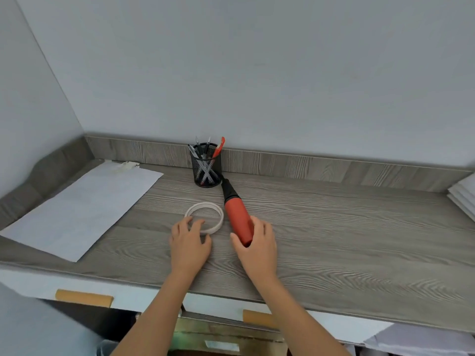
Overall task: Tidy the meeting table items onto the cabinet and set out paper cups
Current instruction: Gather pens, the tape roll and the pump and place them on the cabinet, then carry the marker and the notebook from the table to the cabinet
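A white tape ring (205, 217) lies flat on the grey wood-grain cabinet top (334, 235). My left hand (189, 244) rests on its near edge, fingers spread over the rim. Just right of it lies a red tool with a black tip (235, 214), its tip pointing at a black mesh pen holder (206, 165) full of pens by the back rail. My right hand (255, 249) cups the near end of the red tool, fingers loosely around it as it lies on the top.
A large white sheet of paper (82, 206) covers the left part of the top. A stack of white papers (462, 196) sits at the far right edge. Drawers with tan handles (83, 298) are below the front edge.
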